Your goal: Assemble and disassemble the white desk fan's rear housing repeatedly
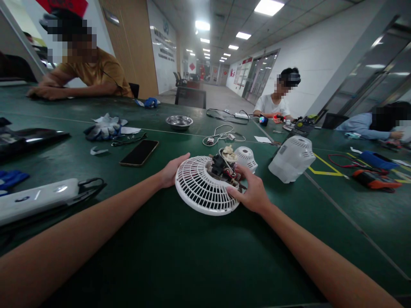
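Note:
A white round fan grille (205,188) is held between my two hands, tilted a little above the green tabletop. On its back sits a dark fan motor (221,164) with a cream gear part and wires. My left hand (175,171) grips the grille's left rim, the thumb on top and the other fingers partly hidden beneath. My right hand (253,190) closes round the motor and grille on the right, thumb over the slats. Just behind lies a small white vented motor cover (246,158). A larger white plastic housing (293,158) stands farther right.
A steel bowl (179,122), white cable (221,136), black phone (139,152) and work gloves (104,127) lie beyond my hands. At left is a white appliance part (38,201); at right, an orange multimeter (375,179). Several people sit around the table.

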Action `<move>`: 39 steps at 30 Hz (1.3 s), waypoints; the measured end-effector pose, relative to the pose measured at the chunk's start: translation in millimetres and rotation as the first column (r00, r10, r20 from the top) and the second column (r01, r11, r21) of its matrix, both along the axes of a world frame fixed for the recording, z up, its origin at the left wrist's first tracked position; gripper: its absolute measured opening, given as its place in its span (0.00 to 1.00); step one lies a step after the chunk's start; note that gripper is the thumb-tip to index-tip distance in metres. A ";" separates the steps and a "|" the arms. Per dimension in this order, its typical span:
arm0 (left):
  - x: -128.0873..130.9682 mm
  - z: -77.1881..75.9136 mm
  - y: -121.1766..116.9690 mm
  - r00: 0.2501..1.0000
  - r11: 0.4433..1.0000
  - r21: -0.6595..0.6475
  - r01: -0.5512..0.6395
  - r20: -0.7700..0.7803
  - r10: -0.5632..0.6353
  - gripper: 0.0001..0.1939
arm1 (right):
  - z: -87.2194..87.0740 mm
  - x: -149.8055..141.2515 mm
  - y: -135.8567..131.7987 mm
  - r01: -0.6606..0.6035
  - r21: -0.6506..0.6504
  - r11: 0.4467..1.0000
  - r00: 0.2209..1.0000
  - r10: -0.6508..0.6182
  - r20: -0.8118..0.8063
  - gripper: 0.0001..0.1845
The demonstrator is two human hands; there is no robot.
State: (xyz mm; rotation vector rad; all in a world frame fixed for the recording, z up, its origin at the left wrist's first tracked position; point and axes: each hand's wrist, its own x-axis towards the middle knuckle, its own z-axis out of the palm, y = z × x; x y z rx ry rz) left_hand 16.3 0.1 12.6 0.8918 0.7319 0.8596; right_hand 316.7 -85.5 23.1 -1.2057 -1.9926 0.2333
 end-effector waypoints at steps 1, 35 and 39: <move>0.6 1.6 -0.2 1.000 0.999 -0.029 -0.012 -0.018 0.012 0.15 | 0.1 -1.8 0.2 -0.014 0.009 1.000 0.998 0.013 0.068 0.41; 8.2 3.9 -1.6 0.860 0.904 0.370 -0.213 -0.369 0.353 0.20 | 8.7 -14.6 5.7 -0.104 -0.136 0.985 0.869 0.024 -0.495 0.47; 5.7 15.3 -11.4 0.801 0.731 0.679 -0.064 -0.402 0.444 0.17 | 13.8 -15.6 -2.3 -0.081 -0.005 0.997 0.981 0.079 -0.175 0.45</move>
